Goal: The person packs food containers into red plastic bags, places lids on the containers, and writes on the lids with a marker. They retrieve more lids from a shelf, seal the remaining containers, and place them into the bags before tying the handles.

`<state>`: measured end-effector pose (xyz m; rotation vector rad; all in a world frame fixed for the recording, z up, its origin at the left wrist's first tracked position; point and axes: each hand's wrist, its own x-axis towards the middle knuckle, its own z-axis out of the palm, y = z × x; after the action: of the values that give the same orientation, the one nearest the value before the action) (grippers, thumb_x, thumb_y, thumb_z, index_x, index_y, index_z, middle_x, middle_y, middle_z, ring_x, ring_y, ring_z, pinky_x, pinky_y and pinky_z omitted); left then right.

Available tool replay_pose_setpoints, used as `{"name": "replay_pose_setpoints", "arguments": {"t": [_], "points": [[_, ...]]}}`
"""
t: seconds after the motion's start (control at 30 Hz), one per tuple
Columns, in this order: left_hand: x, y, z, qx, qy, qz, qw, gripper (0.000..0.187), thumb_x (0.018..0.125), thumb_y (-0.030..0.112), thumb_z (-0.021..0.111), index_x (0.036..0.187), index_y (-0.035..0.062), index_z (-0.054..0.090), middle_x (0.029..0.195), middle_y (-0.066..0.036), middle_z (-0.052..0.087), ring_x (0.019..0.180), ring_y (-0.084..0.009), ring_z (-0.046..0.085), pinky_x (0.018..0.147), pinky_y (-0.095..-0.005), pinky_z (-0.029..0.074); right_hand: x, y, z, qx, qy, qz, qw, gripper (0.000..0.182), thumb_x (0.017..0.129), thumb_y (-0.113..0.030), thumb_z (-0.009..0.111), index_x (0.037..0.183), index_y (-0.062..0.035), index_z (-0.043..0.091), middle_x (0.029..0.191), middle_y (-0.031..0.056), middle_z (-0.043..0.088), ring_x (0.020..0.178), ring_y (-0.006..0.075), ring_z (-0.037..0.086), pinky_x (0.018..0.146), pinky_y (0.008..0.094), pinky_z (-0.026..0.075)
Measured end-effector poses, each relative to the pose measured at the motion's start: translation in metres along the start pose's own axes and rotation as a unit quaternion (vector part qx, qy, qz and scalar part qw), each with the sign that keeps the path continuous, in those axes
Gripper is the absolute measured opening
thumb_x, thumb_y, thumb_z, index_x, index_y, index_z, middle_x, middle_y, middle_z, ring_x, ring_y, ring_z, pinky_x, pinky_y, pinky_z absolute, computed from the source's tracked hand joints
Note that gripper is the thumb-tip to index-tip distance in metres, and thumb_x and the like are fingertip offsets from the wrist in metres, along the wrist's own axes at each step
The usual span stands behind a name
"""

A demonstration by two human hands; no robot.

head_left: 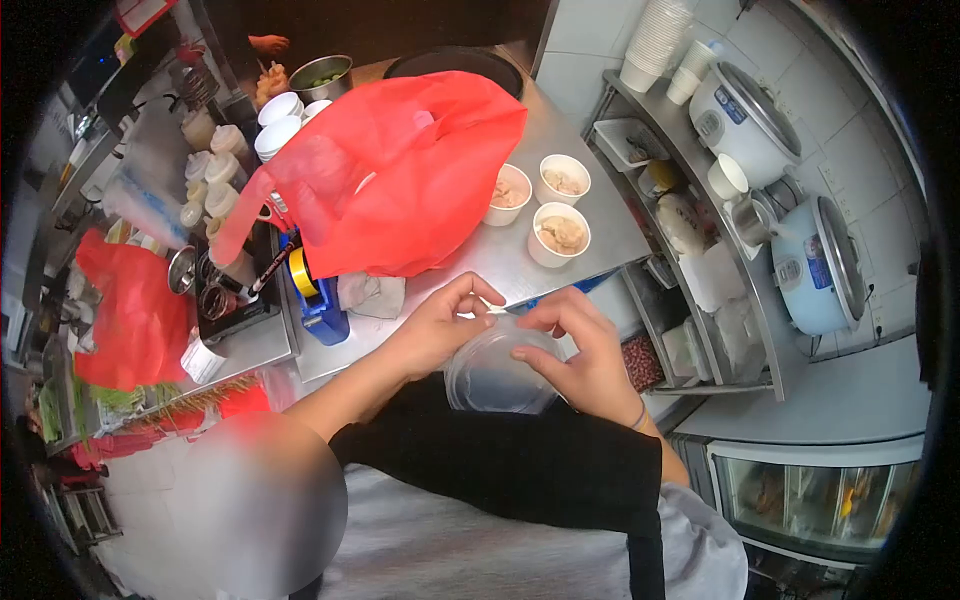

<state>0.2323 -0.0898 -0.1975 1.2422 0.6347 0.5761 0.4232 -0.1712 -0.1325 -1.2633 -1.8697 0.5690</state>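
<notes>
In front of my apron I hold round clear plastic lids (pixel 500 380), apparently a few nested together. My right hand (pixel 590 355) grips them, thumb on the top face and fingers at the far rim. The fingers of my left hand (pixel 435 325) pinch at the same far rim, where a small white bit shows between the hands; what it is I cannot make out. Beyond my hands, three white paper cups (pixel 560 235) with pale, creamy-looking food stand uncovered on the steel table (pixel 610 225). Left of them lies a big red plastic bag (pixel 400 180).
A blue tape dispenser (pixel 322 310) and a folded cloth (pixel 372 295) sit at the table's near edge. Squeeze bottles (pixel 222 170) crowd the left. Shelves on the right hold two rice cookers (pixel 745 120) and stacked cups (pixel 657 40). A blurred round patch covers the lower left.
</notes>
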Motion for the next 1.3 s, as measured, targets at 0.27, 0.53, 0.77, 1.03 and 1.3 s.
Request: {"name": "replay_pose_setpoints", "arguments": {"t": [0.27,0.53,0.77,1.03,1.3], "points": [[0.049,-0.022,-0.018,-0.096,0.012,-0.05,0.994,0.027,0.096,0.01,0.05,0.122,0.0037,0.053,0.102,-0.005,0.059,0.09,-0.0094,0.058,0.076,-0.0241,0.049,0.013,0.038,0.0,0.098,0.05,0.105,0.988,0.027,0.074,-0.003,0.074,0.099,-0.0038,0.063,0.097,0.0076,0.062,0.083,0.0188,0.06,0.067,0.0279,0.047],[0.079,0.0,0.007,-0.087,0.028,0.054,0.994,0.032,0.1,0.027,0.044,0.119,0.0035,0.055,0.109,-0.005,0.058,0.101,-0.0104,0.054,0.088,-0.0271,0.044,0.048,0.081,-0.015,-0.035,0.029,-0.002,0.999,0.032,0.069,-0.005,0.077,0.098,-0.0056,0.065,0.093,0.0108,0.059,0.087,0.0268,0.058,0.076,0.0341,0.047],[0.119,-0.011,0.03,-0.04,0.093,0.024,0.995,0.026,0.094,0.013,0.05,0.117,0.0028,0.056,0.098,-0.003,0.06,0.086,-0.0088,0.057,0.074,-0.0225,0.047,0.069,0.1,-0.092,0.108,-0.156,0.065,0.98,0.028,0.076,-0.004,0.072,0.101,-0.0018,0.061,0.094,0.0097,0.062,0.089,0.022,0.06,0.079,0.0324,0.048],[0.126,-0.09,0.025,-0.213,0.368,0.024,0.905,0.025,0.092,0.014,0.048,0.114,0.0071,0.058,0.084,-0.003,0.059,0.066,-0.0098,0.056,0.056,-0.0223,0.045,0.113,0.191,-0.144,0.048,-0.048,-0.102,0.992,0.03,0.082,0.006,0.052,0.108,-0.0023,0.065,0.109,0.0143,0.064,0.105,0.0254,0.061,0.09,0.0323,0.047],[0.145,-0.121,0.059,-0.415,0.231,-0.083,0.876,0.051,0.096,0.029,0.041,0.143,0.0105,0.034,0.072,-0.003,0.046,0.054,-0.012,0.039,0.047,-0.0247,0.029,0.085,0.275,-0.071,-0.153,-0.211,-0.227,0.938,0.046,0.079,-0.027,0.068,0.124,-0.0164,0.06,0.134,0.013,0.048,0.129,0.0364,0.038,0.107,0.0483,0.027]]}}
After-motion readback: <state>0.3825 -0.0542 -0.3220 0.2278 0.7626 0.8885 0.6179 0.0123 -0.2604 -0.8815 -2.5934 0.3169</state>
